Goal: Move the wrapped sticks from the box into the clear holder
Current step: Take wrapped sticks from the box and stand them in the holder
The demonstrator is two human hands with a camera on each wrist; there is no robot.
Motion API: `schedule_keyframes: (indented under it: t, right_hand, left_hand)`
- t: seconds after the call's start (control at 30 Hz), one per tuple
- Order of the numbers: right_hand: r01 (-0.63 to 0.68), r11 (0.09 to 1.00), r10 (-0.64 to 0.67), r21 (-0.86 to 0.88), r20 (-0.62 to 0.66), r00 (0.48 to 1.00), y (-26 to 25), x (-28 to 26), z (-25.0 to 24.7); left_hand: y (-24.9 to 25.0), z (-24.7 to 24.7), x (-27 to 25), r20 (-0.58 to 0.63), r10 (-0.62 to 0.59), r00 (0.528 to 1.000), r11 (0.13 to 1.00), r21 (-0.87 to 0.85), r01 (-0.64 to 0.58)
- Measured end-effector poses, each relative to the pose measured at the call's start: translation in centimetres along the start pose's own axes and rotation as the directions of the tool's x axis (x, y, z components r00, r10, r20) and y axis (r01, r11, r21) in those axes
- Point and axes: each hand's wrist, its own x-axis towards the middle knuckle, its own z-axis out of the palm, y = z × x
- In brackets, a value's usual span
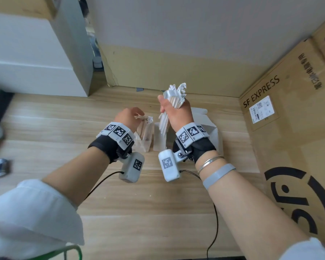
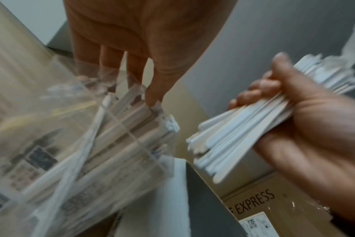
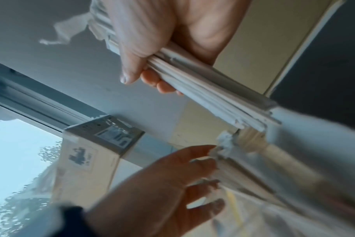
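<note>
Cardboard cartons point(image 1: 289, 113) flank both hands, right gripping wrapped sticks point(image 1: 174, 102).

The head view looks steeply down from above at the desk point(image 1: 158, 212) and both forearms. Each wrist view sits very close (blurred, probably by motion), looking along its hand; all three share the clear holder point(image 1: 144, 136).

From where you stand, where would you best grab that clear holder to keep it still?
Probably by its upper side walls, coming down from above as the left hand does: the clear holder is a tall, narrow, upright box with wrapped sticks poking out the open top.
</note>
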Motion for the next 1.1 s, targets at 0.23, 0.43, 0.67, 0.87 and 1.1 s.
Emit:
schedule_keyframes:
  t: [0.23,0.43,0.67,0.87,1.1]
  right_hand:
    - [0.113,0.984,-0.126,0.135,0.091,0.988,-1.5,0.1,4.2]
    - [-0.029,0.995,0.017,0.093,0.132,0.991,0.9,0.2,5.8]
    - [-0.039,0.986,0.035,0.162,0.027,0.999,0.5,0.9,5.8]
    - [-0.051,0.994,0.047,0.092,0.04,0.998,0.7,1.3,5.9]
    - [-0.001,0.949,0.066,-0.315,0.195,0.979,3.0,0.2,6.1]
  left_hand:
    - [-1.2,-0.7,0.1,-0.027,-0.03,0.999,0.996,-0.082,0.028]
    - [-1.7,-0.8,-0.1,-0.033,-0.035,0.999,0.996,-0.08,0.032]
    - [-1.6,-0.7,-0.2,-0.016,-0.061,0.998,0.988,-0.144,0.058]
    - [-1.2,-1.0,-0.3,0.032,-0.049,0.998,0.995,-0.086,0.052]
    - [-1.7,-1.1,-0.1,0.053,-0.053,0.997,0.99,-0.13,0.06]
